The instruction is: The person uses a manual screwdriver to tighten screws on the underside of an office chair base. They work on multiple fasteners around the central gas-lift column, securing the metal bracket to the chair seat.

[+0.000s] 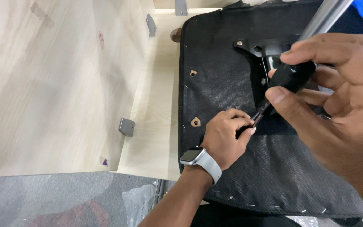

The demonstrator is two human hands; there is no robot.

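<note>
We held a screwdriver (288, 80) with a fat black handle in our right hand (337, 105). Our right fingers (316, 52) were wrapped around that handle, with the thumb pressed on its near side. The thin metal tip pointed down and left, onto the black cloth underside of a chair seat (240, 176) that lay upside down on the pale wooden bench (156, 126).

Our left hand (225, 136), with a grey watch (200, 162) on its wrist, sat on the cloth. Its fingers were pinched close together right at the tip of the screwdriver. Something tiny may have been between them, but we could not tell.

To do this well, we thought the tip should sit straight in its spot, with the left fingers keeping it from slipping while the right hand turned slowly.

A black metal plate (265, 44) sat on the far part of the seat, and a shiny metal tube (326, 17) rose from it.

We saw no boxes or bowls. A clear plastic bag (139, 201) lay on the grey floor near us, and we could not see anything in it.
</note>
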